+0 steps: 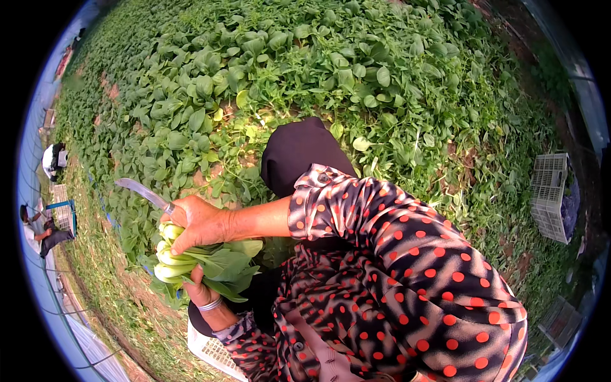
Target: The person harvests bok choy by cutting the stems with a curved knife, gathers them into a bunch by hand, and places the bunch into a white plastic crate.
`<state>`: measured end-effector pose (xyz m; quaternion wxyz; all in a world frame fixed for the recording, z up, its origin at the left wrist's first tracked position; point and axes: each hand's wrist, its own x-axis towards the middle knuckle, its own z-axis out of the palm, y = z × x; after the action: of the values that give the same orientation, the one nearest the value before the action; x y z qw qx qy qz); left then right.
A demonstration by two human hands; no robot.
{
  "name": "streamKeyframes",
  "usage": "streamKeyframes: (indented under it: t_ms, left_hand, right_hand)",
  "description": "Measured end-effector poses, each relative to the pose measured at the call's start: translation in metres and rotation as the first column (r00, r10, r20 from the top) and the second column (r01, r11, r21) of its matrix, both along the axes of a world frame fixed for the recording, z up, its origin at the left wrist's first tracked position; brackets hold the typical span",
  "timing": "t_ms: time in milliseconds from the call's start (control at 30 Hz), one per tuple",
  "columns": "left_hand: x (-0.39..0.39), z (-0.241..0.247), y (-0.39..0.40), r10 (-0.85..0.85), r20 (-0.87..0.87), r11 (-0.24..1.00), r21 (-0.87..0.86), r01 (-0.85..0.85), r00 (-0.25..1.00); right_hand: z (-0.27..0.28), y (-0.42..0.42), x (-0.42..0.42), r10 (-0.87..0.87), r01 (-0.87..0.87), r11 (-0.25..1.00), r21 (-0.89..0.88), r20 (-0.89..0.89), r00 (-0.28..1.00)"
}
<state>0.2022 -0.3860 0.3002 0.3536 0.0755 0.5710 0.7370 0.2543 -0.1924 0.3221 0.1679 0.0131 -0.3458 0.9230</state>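
Observation:
A bunch of bok choy (210,265) lies across my left hand (204,292), its pale stem bases pointing left and its leaves toward my body. My left fingers are mostly hidden under the bunch, and a bracelet circles that wrist. My right hand (203,223) grips a knife with a curved blade (143,192); the handle is hidden in the fist. The blade points up and left, away from the stems. My right thumb presses on the upper side of the bunch.
Leafy green plants (267,52) fill the ground ahead. A white plastic crate (217,351) is beside me at lower left, and another crate (549,191) stands at far right. At far left, a person (40,234) sits near a crate (61,200).

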Motion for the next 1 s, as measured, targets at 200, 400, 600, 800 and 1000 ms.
streamKeyframes:
  t_ms: [200, 400, 600, 800, 1000]
  left_hand:
    - [-0.025, 0.011, -0.027, -0.017, -0.035, 0.997, 0.074, 0.02, 0.999]
    - [0.001, 0.064, 0.01, -0.173, -0.281, 0.977, 0.071, 0.2, 0.944]
    - [0.028, 0.026, 0.04, 0.156, -0.177, 0.988, 0.016, -0.156, 0.972]
    - [0.036, 0.02, 0.027, 0.077, -0.03, 0.989, 0.127, -0.073, 0.997]
    - [0.038, 0.028, 0.048, 0.067, -0.183, 0.967, 0.253, -0.019, 0.981]
  right_hand:
    - [0.02, 0.021, 0.006, -0.067, 0.058, 0.993, -0.106, -0.079, 0.995]
    - [0.014, 0.032, 0.004, -0.229, 0.235, 0.972, 0.03, -0.137, 0.964]
    - [0.011, 0.017, 0.018, -0.086, 0.087, 0.996, 0.018, -0.019, 0.996]
    - [0.012, -0.008, 0.003, -0.017, 0.015, 0.999, 0.04, 0.057, 0.998]
    - [0.014, -0.009, 0.006, -0.208, 0.21, 0.901, 0.379, -0.046, 0.977]
